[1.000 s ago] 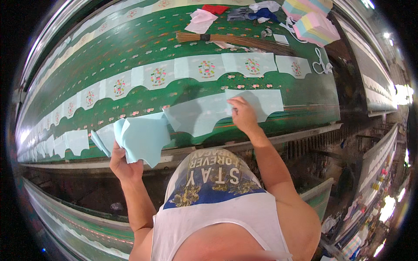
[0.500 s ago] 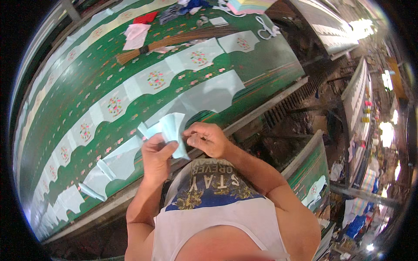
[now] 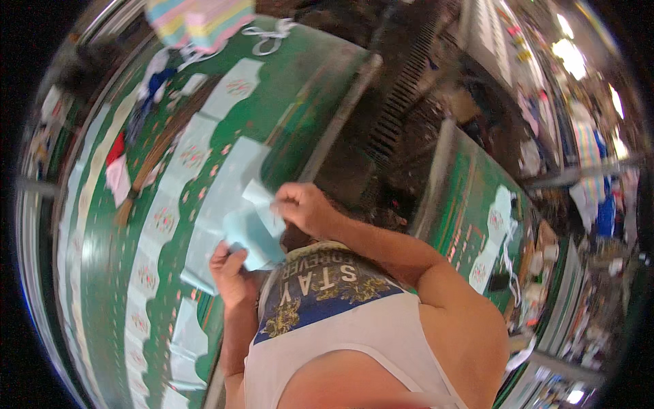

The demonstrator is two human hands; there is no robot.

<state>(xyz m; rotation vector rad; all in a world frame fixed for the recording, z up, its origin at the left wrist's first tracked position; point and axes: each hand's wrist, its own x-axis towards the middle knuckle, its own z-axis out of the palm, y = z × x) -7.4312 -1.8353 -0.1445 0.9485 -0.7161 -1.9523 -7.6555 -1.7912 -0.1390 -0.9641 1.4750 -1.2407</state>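
- Head view: your light blue cloth piece [image 3: 251, 232] runs up-right from lower-left, held over the green table [image 3: 300, 102] edge.
- Left hand [image 3: 231, 273] grips its lower end, fingers curled.
- Right hand [image 3: 306, 208] pinches its upper corner, wrist bent.

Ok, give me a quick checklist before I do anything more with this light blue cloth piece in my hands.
1. Left hand grips light blue cloth piece: ok.
2. Right hand pinches its upper edge: ok.
3. Piece lifted off the green printed table: ok.
4. Piece lying flat, unfolded: not ok, it is bunched.
5. Scissors at the table's far end, away from both hands: ok.
6. More blue pieces lying on table: ok.
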